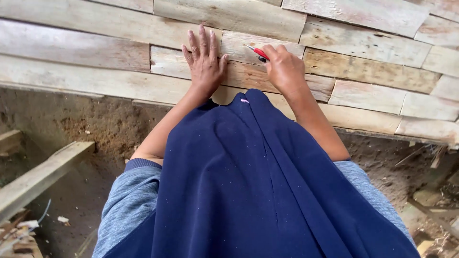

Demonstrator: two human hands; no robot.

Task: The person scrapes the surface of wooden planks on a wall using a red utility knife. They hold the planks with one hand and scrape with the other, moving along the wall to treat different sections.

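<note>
Setting: Bare brown dirt floor [95,129] lay below a raised platform of pale wooden slats [363,71], seen from above by the head camera.
Platform: rough slats ran side by side, left to right, with narrow gaps and staggered end joints between them.
Left hand [204,62]: lay flat, palm down, on a slat, its fingers stretched out and slightly spread, gripping nothing.
Right hand [284,67]: rested on the slats just beside the left hand, its fingers curled and clamped around a red-handled tool.
Red-handled tool [258,51]: a slim red handle with a pale tip pointing up and left, the tip resting on the slat between the two hands; its exact kind could not be told.
Clothing: a dark blue cloth [258,191] hung down over the lower middle of the view, with grey-blue sleeves [129,200] at either side.
Surroundings: a loose plank [43,174] lay on the dirt at the left, with wood scraps [19,236] near the corner.
</note>
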